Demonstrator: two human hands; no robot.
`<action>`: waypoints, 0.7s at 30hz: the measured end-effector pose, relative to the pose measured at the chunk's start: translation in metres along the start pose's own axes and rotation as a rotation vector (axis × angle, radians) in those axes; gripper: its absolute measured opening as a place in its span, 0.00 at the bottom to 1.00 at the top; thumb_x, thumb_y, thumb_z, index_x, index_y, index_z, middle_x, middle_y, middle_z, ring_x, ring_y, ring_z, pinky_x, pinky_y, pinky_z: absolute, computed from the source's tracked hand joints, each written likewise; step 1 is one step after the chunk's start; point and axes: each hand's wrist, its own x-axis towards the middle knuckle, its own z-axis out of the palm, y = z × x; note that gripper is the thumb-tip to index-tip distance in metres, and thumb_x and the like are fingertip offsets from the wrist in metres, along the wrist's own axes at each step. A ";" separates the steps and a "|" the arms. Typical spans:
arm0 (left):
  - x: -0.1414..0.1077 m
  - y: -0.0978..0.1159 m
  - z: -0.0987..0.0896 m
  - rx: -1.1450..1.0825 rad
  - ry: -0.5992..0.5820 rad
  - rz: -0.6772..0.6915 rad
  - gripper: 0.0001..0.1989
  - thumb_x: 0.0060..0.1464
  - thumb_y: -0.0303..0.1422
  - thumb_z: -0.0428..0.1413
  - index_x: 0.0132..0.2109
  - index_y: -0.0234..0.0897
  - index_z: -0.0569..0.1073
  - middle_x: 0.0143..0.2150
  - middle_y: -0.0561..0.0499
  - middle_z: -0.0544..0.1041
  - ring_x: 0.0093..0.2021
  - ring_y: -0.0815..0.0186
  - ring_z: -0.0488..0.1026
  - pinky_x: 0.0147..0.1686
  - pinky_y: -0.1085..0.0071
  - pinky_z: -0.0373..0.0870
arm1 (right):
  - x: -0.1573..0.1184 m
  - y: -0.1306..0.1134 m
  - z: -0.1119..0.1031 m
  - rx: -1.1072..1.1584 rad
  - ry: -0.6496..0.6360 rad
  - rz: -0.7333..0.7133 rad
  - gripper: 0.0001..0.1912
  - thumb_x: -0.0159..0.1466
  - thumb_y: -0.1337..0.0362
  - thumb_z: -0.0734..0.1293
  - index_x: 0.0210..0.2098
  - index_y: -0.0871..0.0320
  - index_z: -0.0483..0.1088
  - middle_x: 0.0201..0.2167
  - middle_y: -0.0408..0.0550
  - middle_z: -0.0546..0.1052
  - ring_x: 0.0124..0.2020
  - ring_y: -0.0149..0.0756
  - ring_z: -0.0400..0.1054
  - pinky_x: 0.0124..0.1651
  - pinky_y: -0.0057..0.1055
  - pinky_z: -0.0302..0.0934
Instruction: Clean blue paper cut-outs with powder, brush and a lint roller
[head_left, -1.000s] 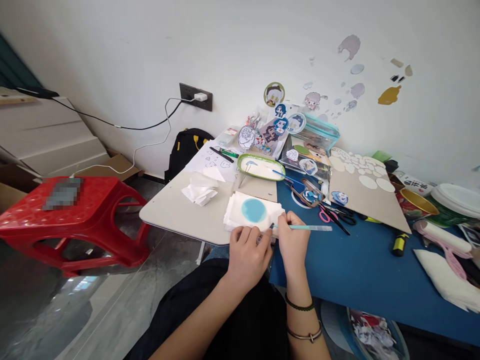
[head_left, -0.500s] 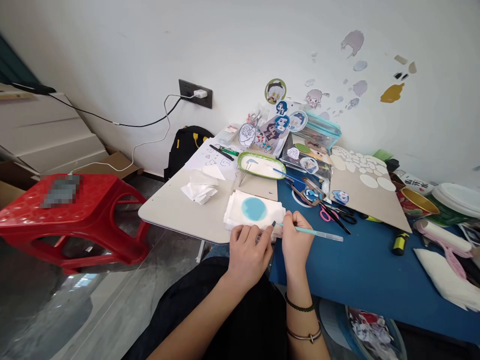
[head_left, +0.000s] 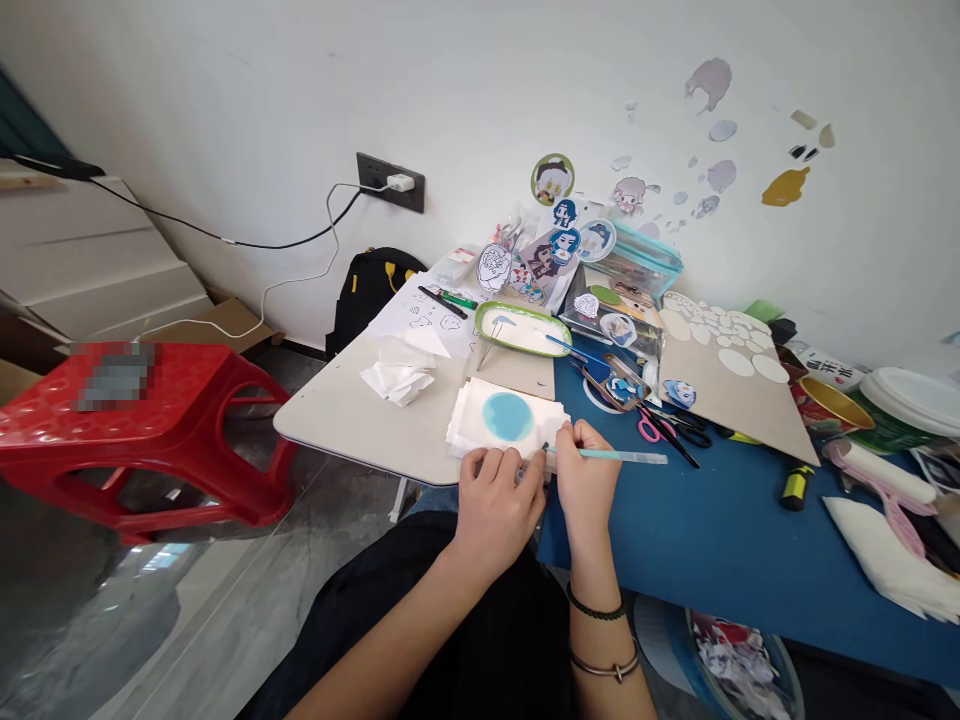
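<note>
My right hand is closed around a slim paintbrush with a pale blue shaft and clear end. Its tip points left and meets the fingertips of my left hand. That hand is closed, fingers curled at the near edge of a stack of white tissue; a small clear thing shows between its fingers, too hidden to name. A round light-blue patch lies on the stack, just beyond my left fingers.
Behind the stack lie crumpled tissue and a green-rimmed tray with tweezers. Scissors, cut-out stickers and a grey board are to the right. A red stool stands left. Below the table is a bin.
My right hand and the brush have shifted slightly left, toward my left fingertips. My left hand stays at the near edge of the tissue stack.
</note>
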 end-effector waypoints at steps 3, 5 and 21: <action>-0.001 0.000 0.000 0.003 0.001 0.003 0.13 0.56 0.27 0.53 0.48 0.36 0.75 0.30 0.48 0.73 0.33 0.61 0.66 0.39 0.62 0.59 | 0.000 -0.001 0.000 -0.018 0.009 -0.001 0.19 0.58 0.64 0.60 0.17 0.54 0.47 0.15 0.34 0.47 0.20 0.27 0.42 0.24 0.28 0.41; -0.001 0.000 0.001 0.003 0.002 0.002 0.13 0.56 0.27 0.53 0.48 0.36 0.75 0.30 0.48 0.73 0.33 0.61 0.66 0.39 0.62 0.59 | 0.000 -0.001 0.000 -0.023 0.012 -0.003 0.18 0.58 0.64 0.60 0.17 0.54 0.47 0.15 0.34 0.48 0.20 0.27 0.42 0.24 0.28 0.41; -0.001 0.000 -0.002 -0.015 -0.032 -0.010 0.13 0.56 0.28 0.53 0.48 0.36 0.75 0.31 0.48 0.73 0.33 0.61 0.67 0.40 0.62 0.59 | -0.001 0.000 -0.001 0.025 0.020 0.014 0.19 0.59 0.64 0.59 0.18 0.53 0.44 0.15 0.34 0.46 0.19 0.27 0.42 0.22 0.27 0.42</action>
